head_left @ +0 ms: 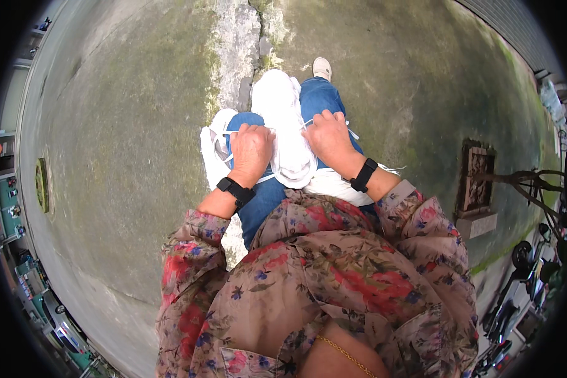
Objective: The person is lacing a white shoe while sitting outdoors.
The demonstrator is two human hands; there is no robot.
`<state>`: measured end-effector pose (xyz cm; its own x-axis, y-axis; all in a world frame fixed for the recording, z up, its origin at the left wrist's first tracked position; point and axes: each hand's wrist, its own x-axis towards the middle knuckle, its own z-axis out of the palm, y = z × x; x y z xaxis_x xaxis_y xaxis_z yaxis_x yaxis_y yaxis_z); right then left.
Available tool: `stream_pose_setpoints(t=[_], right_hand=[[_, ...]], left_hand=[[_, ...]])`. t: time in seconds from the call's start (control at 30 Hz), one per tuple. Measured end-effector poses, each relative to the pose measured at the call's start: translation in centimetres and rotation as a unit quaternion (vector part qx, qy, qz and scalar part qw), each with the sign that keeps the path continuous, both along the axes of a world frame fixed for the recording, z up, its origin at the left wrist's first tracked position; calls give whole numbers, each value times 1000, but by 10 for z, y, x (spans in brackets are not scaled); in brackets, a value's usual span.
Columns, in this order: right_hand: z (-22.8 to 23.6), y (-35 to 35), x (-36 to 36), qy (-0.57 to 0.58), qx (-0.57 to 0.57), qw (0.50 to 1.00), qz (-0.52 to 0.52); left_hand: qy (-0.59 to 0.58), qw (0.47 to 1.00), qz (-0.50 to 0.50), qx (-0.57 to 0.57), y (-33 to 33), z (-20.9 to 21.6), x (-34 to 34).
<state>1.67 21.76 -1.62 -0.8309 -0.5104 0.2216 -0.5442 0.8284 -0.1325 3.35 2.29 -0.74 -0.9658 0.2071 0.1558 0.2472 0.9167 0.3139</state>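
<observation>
White fabric shoe, a single one in the middle, lies lengthwise over two legs in blue trousers, with one more white, laced item by the left knee and two black wristbands on the wrists. Knuckles up and forearms angled inward, the bare left hand and bare right hand each pinch thin white lace in curled fingers. Between them, just beside both, sits the shoe.
</observation>
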Motion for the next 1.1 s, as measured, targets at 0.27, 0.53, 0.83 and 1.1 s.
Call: stream_pose_setpoints(t=[0.27, 0.53, 0.83, 1.1], right_hand=[[13, -6, 6, -70, 57, 996, -17], [-6, -1, 3, -147, 27, 988, -33], [-5, -3, 3, -179, -249, 949, -76], [-7, -8, -3, -77, -65, 992, 71]], left_hand=[[-18, 998, 29, -44, 3, 1, 23], [-183, 967, 54, 171, -14, -19, 10], [53, 989, -85, -111, 17, 26, 9], [-64, 965, -100, 236, 1, 38, -23]])
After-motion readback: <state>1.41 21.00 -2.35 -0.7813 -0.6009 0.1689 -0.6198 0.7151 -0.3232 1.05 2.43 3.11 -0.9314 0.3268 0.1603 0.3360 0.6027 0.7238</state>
